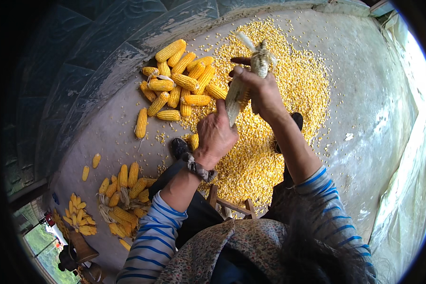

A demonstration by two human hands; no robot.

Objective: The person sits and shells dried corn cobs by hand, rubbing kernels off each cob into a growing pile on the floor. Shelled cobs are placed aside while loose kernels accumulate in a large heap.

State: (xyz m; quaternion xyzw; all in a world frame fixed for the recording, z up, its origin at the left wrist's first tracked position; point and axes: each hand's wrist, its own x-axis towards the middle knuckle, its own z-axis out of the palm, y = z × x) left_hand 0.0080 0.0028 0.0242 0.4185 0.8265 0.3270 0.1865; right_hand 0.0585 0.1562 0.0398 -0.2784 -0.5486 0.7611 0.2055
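My right hand (264, 90) grips a mostly stripped corn cob (260, 65) with ragged husk at its far end. Below it, my left hand (216, 138) is closed around the near end of a pale cob length (235, 101), its index finger lying along the side. Some yellow kernels still show along the right edge of this length. Whether the two parts are one cob or two pressed together is hard to tell, since my right hand covers where they meet. Beneath both hands spreads a broad heap of loose corn kernels (298, 85).
Several unshelled corn ears (185, 82) are piled left of the kernels. More husk-tied ears (122, 213) lie by my left leg, with another bunch (78, 216) farther left. A wooden frame (234, 206) stands between my legs. Plastic sheeting (404, 170) hangs at the right.
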